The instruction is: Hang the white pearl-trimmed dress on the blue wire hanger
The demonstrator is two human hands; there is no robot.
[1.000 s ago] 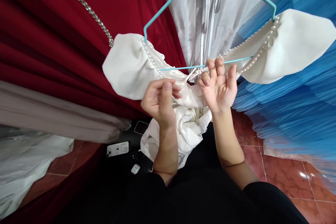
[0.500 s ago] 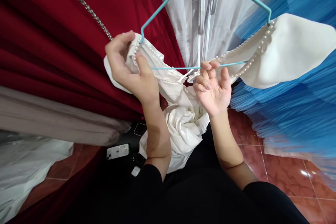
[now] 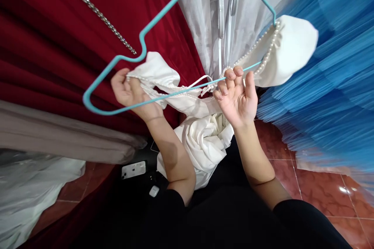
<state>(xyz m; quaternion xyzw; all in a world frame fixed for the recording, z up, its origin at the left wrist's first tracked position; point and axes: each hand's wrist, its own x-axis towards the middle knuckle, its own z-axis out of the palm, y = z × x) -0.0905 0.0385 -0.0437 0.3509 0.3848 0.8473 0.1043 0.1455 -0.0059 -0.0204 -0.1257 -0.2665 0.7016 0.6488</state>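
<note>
A white dress with pearl-beaded edges hangs partly on a light-blue hanger. Its right sleeve is still over the hanger's right end, while the hanger's left end is bare. My left hand pinches the beaded edge of the left sleeve, just behind the hanger's lower bar. At the middle of that thin bar is my right hand, palm up, its fingertips curled at the bar and its thumb apart. The dress's lower part lies bunched at my lap.
Red curtains hang at the left, with a beaded chain in front. Blue tulle fills the right side. A phone and a small white case lie at lower left.
The left sleeve has come off the hanger's left end, held in my left hand, which has moved lower and slightly left. The hanger has tilted and its right end has shifted left.
</note>
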